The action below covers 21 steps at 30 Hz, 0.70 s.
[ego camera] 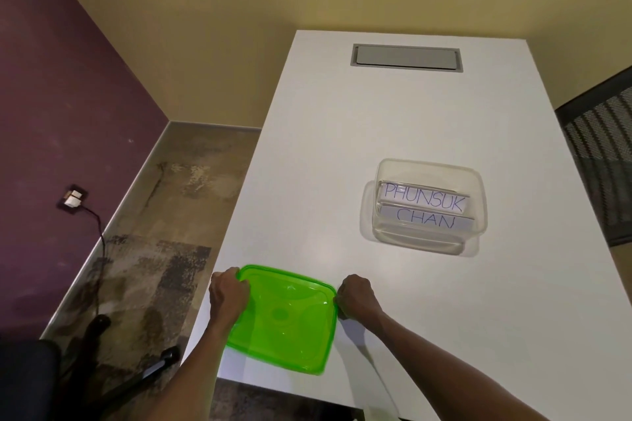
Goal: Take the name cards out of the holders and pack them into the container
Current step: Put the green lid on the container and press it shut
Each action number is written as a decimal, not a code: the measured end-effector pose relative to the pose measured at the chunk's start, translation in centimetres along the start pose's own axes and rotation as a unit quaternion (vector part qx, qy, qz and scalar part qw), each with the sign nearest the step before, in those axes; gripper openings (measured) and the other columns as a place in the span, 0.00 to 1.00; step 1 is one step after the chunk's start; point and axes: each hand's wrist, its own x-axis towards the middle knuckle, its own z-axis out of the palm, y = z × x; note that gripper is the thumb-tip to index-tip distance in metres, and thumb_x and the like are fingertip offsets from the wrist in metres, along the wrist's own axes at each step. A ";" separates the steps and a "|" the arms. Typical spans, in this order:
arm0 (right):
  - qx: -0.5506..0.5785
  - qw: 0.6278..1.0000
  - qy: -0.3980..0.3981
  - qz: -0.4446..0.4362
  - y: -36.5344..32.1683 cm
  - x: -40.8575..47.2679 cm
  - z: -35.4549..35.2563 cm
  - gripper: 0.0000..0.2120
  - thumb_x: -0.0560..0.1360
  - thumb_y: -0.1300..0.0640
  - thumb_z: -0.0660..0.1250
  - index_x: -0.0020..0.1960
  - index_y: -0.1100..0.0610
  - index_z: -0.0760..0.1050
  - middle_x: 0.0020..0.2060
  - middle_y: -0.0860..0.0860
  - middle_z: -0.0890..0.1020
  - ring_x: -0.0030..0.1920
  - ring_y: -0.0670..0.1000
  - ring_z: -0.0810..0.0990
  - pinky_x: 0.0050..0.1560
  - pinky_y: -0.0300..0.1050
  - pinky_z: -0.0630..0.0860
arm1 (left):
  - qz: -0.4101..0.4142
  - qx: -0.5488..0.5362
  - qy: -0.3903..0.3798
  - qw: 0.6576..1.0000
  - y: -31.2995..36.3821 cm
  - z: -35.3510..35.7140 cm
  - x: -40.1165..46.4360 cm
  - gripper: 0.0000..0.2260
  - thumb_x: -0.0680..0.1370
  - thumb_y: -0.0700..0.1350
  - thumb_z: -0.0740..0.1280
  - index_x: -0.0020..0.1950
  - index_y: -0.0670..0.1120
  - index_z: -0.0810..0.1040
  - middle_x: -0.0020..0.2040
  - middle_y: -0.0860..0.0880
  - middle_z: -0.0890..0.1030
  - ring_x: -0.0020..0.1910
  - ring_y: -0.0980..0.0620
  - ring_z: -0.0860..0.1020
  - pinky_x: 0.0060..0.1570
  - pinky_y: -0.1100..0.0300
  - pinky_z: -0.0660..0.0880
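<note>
A clear plastic container (425, 164) stands on the white table (342, 147) to the right of centre. Inside it lie two white name cards with blue handwriting, one (424, 196) behind the other (425, 220). Near the table's front left corner sits a translucent green lid (284, 318). My left hand (227, 294) grips the lid's left edge, fingers curled over the rim. My right hand (355, 296) grips its right edge the same way. No card holders are in view.
A grey cable hatch (407, 57) is set into the table's far end. A black mesh chair back (602, 161) stands at the right edge. Left of the table are carpeted floor, a wall socket with a cable (72, 199), and a dark chair base (99, 325).
</note>
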 end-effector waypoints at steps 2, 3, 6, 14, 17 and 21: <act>0.009 1.000 -0.004 -0.007 0.0 0.0 -0.2 0.09 0.68 0.65 0.65 0.43 0.69 0.80 0.42 0.65 0.84 0.46 0.60 0.84 0.46 0.45 0.80 | 0.011 -0.009 0.002 1.000 0.1 -0.1 0.0 0.13 0.72 0.36 0.69 0.56 0.34 0.80 0.54 0.31 0.79 0.57 0.36 0.75 0.57 0.49 0.71; 0.010 1.000 0.003 -0.013 -0.1 0.1 -0.3 0.09 0.68 0.65 0.65 0.42 0.69 0.80 0.42 0.65 0.84 0.45 0.60 0.84 0.47 0.46 0.80 | 0.014 -0.016 0.004 1.000 0.2 -0.2 0.0 0.12 0.72 0.36 0.69 0.55 0.34 0.80 0.54 0.32 0.80 0.57 0.36 0.76 0.57 0.49 0.72; 0.019 0.999 0.028 -0.032 0.0 0.1 -1.0 0.09 0.69 0.65 0.64 0.41 0.70 0.80 0.41 0.65 0.84 0.45 0.61 0.83 0.48 0.49 0.80 | 0.020 -0.046 0.013 0.999 1.0 -0.7 0.2 0.12 0.73 0.34 0.67 0.55 0.33 0.80 0.56 0.33 0.81 0.57 0.36 0.78 0.58 0.49 0.72; 0.067 0.991 0.102 -0.060 -0.3 0.2 -4.8 0.05 0.70 0.65 0.67 0.38 0.65 0.81 0.32 0.61 0.84 0.37 0.58 0.84 0.44 0.46 0.80 | 0.053 -0.130 0.042 0.989 5.0 -2.7 1.3 0.15 0.74 0.32 0.67 0.60 0.34 0.79 0.59 0.35 0.80 0.60 0.40 0.78 0.63 0.48 0.73; 0.072 0.986 0.129 -0.072 -0.7 0.2 -7.1 0.06 0.69 0.65 0.66 0.37 0.64 0.81 0.31 0.60 0.84 0.36 0.56 0.84 0.44 0.46 0.81 | 0.056 -0.192 0.056 0.978 7.2 -3.9 1.5 0.15 0.73 0.32 0.70 0.59 0.37 0.80 0.57 0.37 0.81 0.56 0.42 0.80 0.60 0.47 0.76; 0.095 0.976 0.169 -0.098 -1.5 0.1 -10.7 0.05 0.68 0.66 0.67 0.36 0.66 0.81 0.31 0.61 0.84 0.36 0.57 0.84 0.44 0.51 0.81 | 0.059 -0.274 0.080 0.957 10.6 -5.7 1.7 0.15 0.72 0.32 0.71 0.58 0.38 0.81 0.54 0.39 0.83 0.49 0.49 0.80 0.53 0.56 0.77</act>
